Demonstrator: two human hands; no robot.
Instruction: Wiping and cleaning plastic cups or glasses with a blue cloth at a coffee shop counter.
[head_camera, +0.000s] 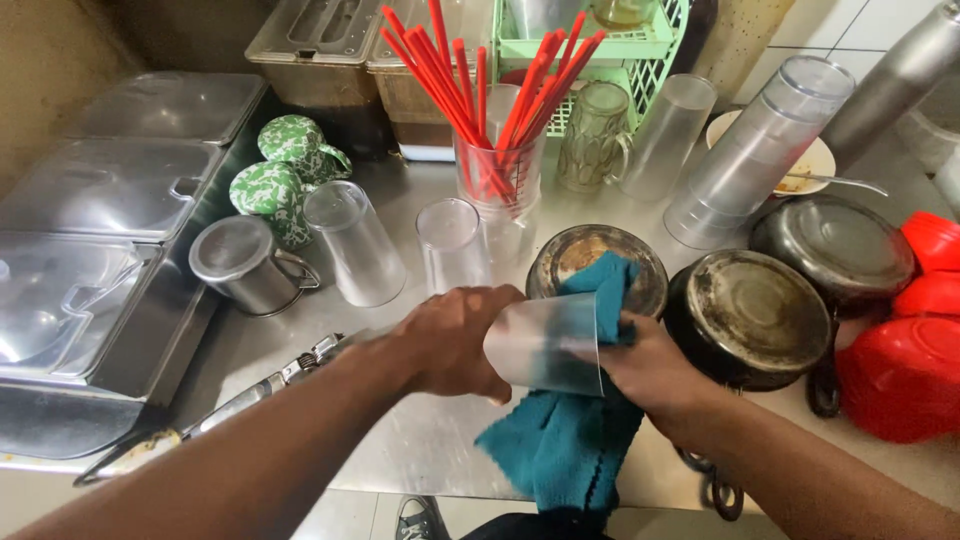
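Steel counter (420, 450): measuring jug (497, 172) of red straws (470, 80), upturned tumblers (355, 240).

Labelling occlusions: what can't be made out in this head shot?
- Right hand: fingers hidden by teal cloth and frosted plastic cup.
- Cup's base: covered by left hand.
- Tongs: partly behind left forearm.
- Red bowls: cut by right edge.
- Lidded containers: contents hidden by lids.

I stand at a steel counter (420, 440) that shines dully under soft overhead light, with lidded steel pans (110, 190) sunk into it on my left. A white tiled wall (830, 30) rises at the far right behind a pale green plastic crate (640, 50). Pale tiled floor (350, 515) shows below the counter's edge.
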